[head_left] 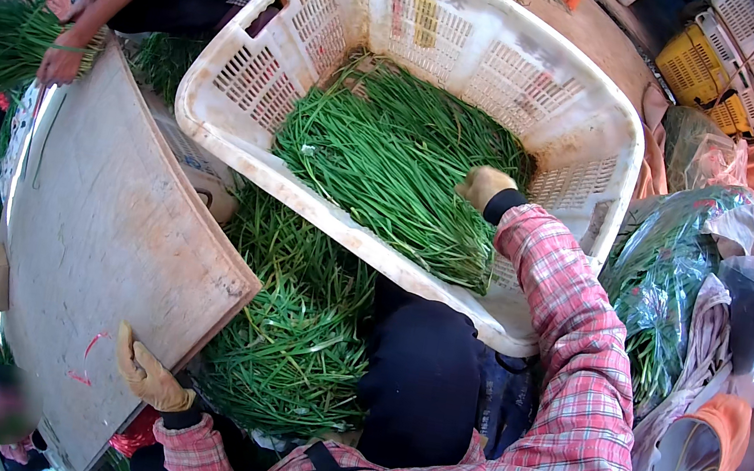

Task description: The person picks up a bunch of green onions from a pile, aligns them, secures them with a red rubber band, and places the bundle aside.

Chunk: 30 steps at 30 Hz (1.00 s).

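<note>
A big white plastic crate [612, 105] with slotted sides holds a thick layer of long green chives [397, 161]. My right hand [485, 189], in a tan glove, reaches into it at the right side of the layer. Its fingers curl closed on the chives, and the fingertips are partly hidden. At the lower left, my left hand [151, 375], gloved too, rests at the near edge of a wooden board [107, 236]. Its fingers are stretched and apart, with nothing seen in them. Small red strips [84, 363] lie on the board beside it.
Loose chives [295, 340] are heaped between board and crate. A co-worker's hand [61, 61] is at a bunch of chives [12, 54] at the upper left. Plastic-wrapped greens [670, 277] lie to the right; yellow and white crates [709, 70] stand at the back right.
</note>
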Each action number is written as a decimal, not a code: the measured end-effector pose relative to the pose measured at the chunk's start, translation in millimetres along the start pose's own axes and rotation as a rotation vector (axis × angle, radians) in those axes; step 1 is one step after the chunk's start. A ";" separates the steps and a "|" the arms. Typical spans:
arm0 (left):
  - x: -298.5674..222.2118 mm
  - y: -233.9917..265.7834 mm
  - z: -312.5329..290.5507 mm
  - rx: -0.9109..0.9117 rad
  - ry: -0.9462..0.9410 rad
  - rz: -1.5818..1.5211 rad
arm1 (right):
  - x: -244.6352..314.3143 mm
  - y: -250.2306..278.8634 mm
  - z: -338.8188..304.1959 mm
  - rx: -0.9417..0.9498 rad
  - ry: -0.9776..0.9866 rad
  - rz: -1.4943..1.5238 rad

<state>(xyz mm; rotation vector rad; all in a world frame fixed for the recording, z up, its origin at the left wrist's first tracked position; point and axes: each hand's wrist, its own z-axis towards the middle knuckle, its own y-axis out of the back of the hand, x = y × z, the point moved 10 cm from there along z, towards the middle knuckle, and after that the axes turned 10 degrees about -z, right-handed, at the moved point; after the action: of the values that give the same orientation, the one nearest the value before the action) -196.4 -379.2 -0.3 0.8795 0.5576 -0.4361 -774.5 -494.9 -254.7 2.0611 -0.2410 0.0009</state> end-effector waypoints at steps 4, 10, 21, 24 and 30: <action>4.0 -9.7 -1.3 -0.037 -0.038 0.079 | -25.8 -5.0 6.8 -0.540 0.017 -0.010; -6.3 -16.9 -0.8 -0.036 -0.090 0.151 | 6.5 -77.9 12.0 -0.037 0.030 -0.125; -13.4 -25.4 1.5 0.013 -0.175 0.203 | -88.2 -47.4 39.5 0.227 -0.260 -0.135; -11.6 -25.5 1.7 0.037 -0.163 0.232 | -106.7 -86.2 33.4 0.295 -0.354 -0.250; -13.3 -30.5 3.5 0.039 -0.147 0.198 | -147.6 -136.5 58.5 0.223 -0.437 0.194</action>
<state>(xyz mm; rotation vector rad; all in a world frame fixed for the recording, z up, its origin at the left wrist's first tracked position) -223.1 -397.6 -8.4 0.9220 0.3244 -0.3290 -901.6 -457.4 -416.7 2.2324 -0.7381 -0.3196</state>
